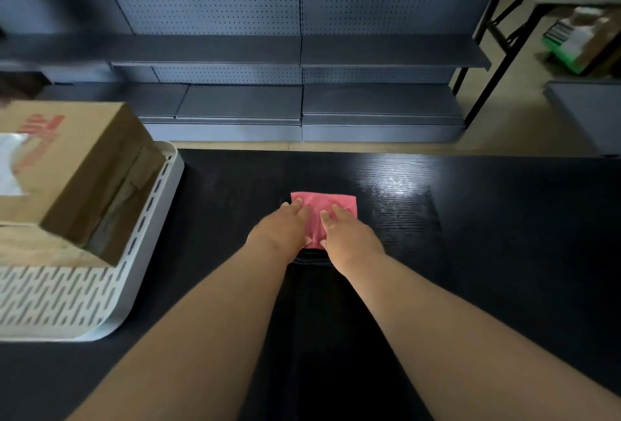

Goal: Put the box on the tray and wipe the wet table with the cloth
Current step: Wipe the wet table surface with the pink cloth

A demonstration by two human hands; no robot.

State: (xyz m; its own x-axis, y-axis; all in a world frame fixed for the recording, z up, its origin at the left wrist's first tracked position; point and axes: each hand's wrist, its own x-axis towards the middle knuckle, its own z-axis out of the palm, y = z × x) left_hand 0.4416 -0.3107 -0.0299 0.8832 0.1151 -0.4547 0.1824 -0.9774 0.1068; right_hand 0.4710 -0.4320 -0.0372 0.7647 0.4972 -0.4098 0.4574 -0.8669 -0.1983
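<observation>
Cloth (324, 205) sits mid-surface (504, 252), pinned flat under both hands. The left hand (280, 234) covers its left half and the right hand (349, 239) its right, with fingers (297, 207) straight and close together, pressing rather than gripping. The box (77, 168) is on the tray (84, 303), well off to the left, so that job looks done. The wet sheen (403, 192) lies ahead and right of the cloth, nearer the right hand. A push forward-right looks like the call.
</observation>
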